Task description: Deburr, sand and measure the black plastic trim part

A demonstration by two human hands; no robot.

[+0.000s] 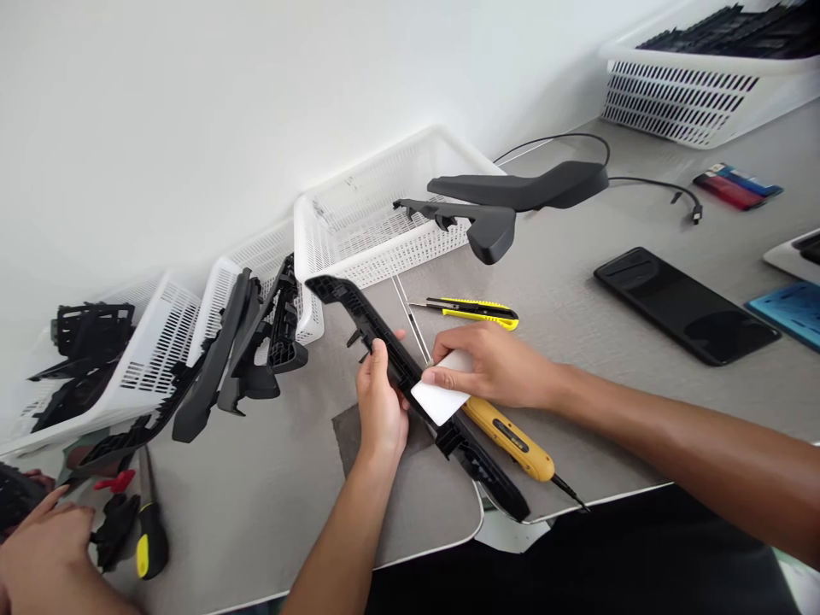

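My left hand (379, 401) is closed around a long black plastic trim part (359, 312) that slants from upper left to the table's front edge. My right hand (493, 366) pinches a flat white card-like scraper (442, 395) and presses it against the middle of that part. Just below my right hand lies a yellow-handled tool (512, 440) with a dark tip pointing right. A yellow and black utility knife (477, 310) rests on the table above my right hand.
White baskets (377, 218) line the wall, with black parts (256, 342) leaning from one. Two black trim pieces (512, 192), a cable, a dark phone (685, 305) and another basket (679, 94) sit at right. Another person's hand (44, 555) is at lower left beside a screwdriver (150, 534).
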